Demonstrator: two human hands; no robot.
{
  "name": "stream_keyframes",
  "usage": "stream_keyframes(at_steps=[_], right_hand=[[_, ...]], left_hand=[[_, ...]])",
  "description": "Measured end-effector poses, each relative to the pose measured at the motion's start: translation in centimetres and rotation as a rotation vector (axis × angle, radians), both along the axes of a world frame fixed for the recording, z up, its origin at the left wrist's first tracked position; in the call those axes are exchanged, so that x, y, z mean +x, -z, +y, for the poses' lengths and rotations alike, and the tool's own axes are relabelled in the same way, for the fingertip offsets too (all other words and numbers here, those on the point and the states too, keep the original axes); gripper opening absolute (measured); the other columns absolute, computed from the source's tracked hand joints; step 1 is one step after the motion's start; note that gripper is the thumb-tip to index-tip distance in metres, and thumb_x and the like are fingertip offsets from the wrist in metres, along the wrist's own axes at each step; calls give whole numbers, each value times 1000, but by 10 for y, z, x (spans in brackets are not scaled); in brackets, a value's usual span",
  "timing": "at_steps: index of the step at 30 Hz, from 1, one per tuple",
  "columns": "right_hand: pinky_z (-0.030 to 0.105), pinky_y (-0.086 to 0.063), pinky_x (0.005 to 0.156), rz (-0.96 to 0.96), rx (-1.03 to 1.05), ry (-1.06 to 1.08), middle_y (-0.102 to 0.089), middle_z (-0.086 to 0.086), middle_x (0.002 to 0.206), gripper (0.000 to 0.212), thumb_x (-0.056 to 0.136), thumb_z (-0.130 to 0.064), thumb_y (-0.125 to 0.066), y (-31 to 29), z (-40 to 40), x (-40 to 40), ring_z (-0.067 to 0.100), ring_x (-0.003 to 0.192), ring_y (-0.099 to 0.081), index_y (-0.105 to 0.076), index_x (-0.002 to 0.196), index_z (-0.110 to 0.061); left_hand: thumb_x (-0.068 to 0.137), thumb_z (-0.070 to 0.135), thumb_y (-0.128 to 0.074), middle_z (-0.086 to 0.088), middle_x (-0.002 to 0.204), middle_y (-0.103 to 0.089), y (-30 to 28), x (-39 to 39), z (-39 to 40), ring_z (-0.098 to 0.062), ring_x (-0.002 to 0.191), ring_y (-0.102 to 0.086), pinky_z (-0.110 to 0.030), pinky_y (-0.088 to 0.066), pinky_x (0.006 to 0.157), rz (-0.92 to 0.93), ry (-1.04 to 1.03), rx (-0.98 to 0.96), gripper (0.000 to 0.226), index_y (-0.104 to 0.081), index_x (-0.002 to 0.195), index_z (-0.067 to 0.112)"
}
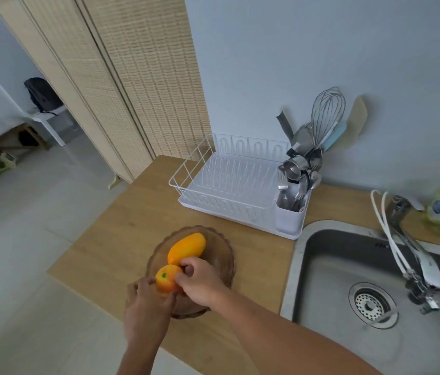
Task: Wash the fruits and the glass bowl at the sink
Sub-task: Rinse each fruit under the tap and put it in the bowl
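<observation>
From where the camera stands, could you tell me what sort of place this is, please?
Most likely a small home kitchen. A stainless sink with a tap is set into a wooden counter, and a white dish rack holding cutlery and a whisk stands beside it.

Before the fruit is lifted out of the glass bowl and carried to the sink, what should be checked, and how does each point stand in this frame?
1. Grip on the round orange fruit: left hand and right hand both touch it; firmness cannot tell.
2. Yellow mango lies free in the glass bowl, apart from the left hand: ok.
3. Bowl sits fully on the wooden counter: ok, though near the front edge.
4. Sink basin holds nothing: ok.
5. Faucet running: no water seen; not ok yet.
6. Dish rack free for the bowl: ok.
</observation>
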State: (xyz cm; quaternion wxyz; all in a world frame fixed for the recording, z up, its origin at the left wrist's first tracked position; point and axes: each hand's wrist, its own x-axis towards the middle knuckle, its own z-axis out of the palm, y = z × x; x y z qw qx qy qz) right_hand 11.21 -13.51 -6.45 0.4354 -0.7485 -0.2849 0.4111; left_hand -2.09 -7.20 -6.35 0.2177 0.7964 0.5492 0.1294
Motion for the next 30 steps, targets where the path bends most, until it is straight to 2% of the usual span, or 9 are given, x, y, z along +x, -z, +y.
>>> stream_keyframes(at_steps=[5,9,12,14,16,18,20,26,30], right_hand=[[30,-61,84,103,153,264,-75,-8,99,22,93,-37,-58,-4,-98,24,6,90,-72,-71,111,-38],[32,-55,72,81,50,512,-76,7,86,17,92,-21,-62,16,-232,55,9,70,-67,-76,93,-29],[37,-60,81,-6,-133,647,-76,5,85,19,94,-14,-62,38,-331,87,8,70,-67,-74,88,-27],[36,-56,95,-77,-287,702,-75,-10,101,18,98,-19,-61,46,-390,112,5,91,-69,-71,97,-33],[31,-50,103,-73,-410,743,-67,-7,127,21,102,-21,-55,49,-440,134,14,116,-64,-67,118,-27],[28,-44,103,-41,-509,741,-57,3,144,34,105,-21,-49,53,-474,148,22,130,-57,-58,138,-18],[27,-40,105,9,-570,679,-50,10,153,43,106,-22,-46,60,-486,153,25,137,-51,-48,148,-14],[33,-47,106,89,-713,592,-56,16,145,42,101,-22,-51,89,-471,145,30,131,-57,-48,141,-6],[34,-51,102,93,-702,607,-54,14,137,38,98,-27,-53,99,-464,132,28,122,-59,-55,131,-10]], left_hand=[[64,38,-88,-20,116,-58,-5,6,-20,-46,110,-56,-55,-49,89,3,11,153,68,-58,119,9],[56,50,-63,-17,94,-68,1,36,-89,-42,75,-65,-48,-48,68,-165,227,295,59,-71,92,4],[56,52,-65,-8,84,-69,9,79,-155,-38,81,-73,-42,-42,70,-179,576,-110,44,-71,89,23],[57,45,-78,4,90,-66,18,104,-215,-27,86,-72,-29,-47,74,-165,726,-392,28,-65,81,50],[64,34,-85,9,96,-65,35,123,-269,-10,87,-65,-10,-47,71,-123,796,-606,40,-63,90,56],[77,38,-78,12,104,-67,53,146,-314,-3,91,-63,-6,-44,76,4,887,-706,25,-62,94,46],[87,40,-69,11,113,-66,65,173,-344,-5,99,-63,-17,-46,87,64,855,-808,21,-60,105,38],[100,33,-50,-11,118,-65,114,226,-397,-23,103,-60,-31,-48,96,231,627,-960,33,-61,117,7],[104,32,-44,-18,132,-63,120,232,-410,-27,107,-61,-33,-56,74,365,511,-1131,41,-62,127,2]])
